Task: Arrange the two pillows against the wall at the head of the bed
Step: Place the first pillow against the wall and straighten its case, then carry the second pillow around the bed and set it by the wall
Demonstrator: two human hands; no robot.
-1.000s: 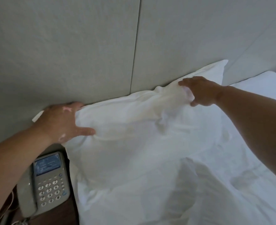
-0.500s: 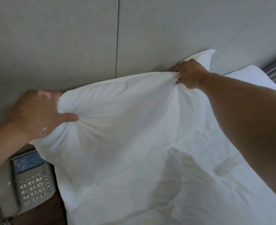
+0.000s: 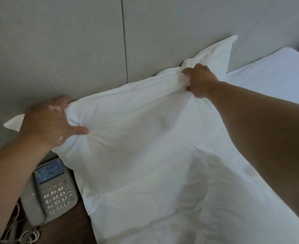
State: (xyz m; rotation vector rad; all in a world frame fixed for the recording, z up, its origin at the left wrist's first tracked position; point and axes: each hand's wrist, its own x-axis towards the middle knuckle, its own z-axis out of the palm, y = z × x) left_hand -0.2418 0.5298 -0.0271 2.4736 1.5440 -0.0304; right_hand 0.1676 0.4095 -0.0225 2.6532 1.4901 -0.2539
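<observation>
A white pillow lies at the head of the bed, its top edge against the grey padded wall. My left hand grips the pillow's upper left part, bunching the cloth, and one corner pokes out left of the hand. My right hand is closed on the pillow's top edge near its upper right corner, which points up along the wall. A second white pillow seems to lie under it toward me, its outline unclear against the white bed sheet.
A grey desk telephone with a keypad and a coiled cord stands on a dark wooden bedside table at the lower left, right beside the bed's edge. A vertical seam runs down the wall panels. A striped curtain shows at the far right.
Both hands have gone from resting on the pillow to gripping its top edge, lifted it up along the wall, then lowered it a little. The cloth is bunched in both fists.
</observation>
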